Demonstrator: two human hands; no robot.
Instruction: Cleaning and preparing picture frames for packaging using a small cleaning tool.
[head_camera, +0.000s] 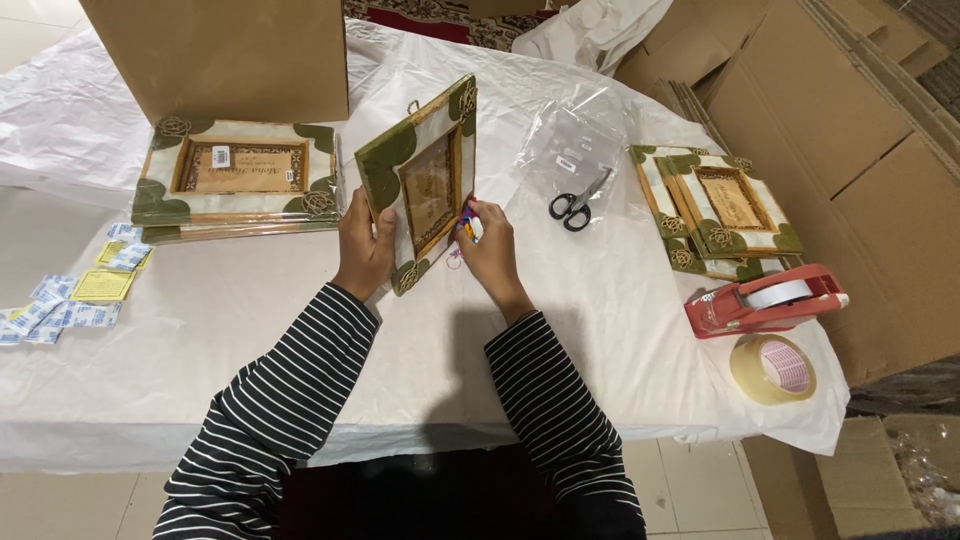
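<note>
Okay, going left to right. Far left on the worktop (250, 330), which is covered in white sheeting, I see a scatter of small blue-and-white sachets (60, 315) and a few yellow slips (100, 285). Behind them a stack of flat frames (235, 178), green and cream with a wooden centre panel, lies just in front of an upright cardboard box (220, 55).

Centre: my left hand (362, 250) grips the left edge of a matching picture frame (422, 180), fingers closed around it, holding it tilted up on its lower edge off the worktop. My right hand (490, 250) is at the frame's right edge, fingers pinched on something small and colourful (466, 222), pink and orange; too small to tell what it is. Both sleeves are black-and-white striped.

Right of that: an empty clear plastic bag (575, 135) with black-handled scissors (575, 205) lying partly on it, then a second, smaller stack of frames (715, 215), a red tape dispenser (765, 300) and a loose roll of tape (772, 368) near the worktop's front corner. Flattened cardboard (860, 150) leans at far right.

Progress, as I judge it: one frame is in hand and unwrapped, the bag lies empty, the tape looks untouched, and both stacks sit unboxed, so most of the work looks left.
</note>
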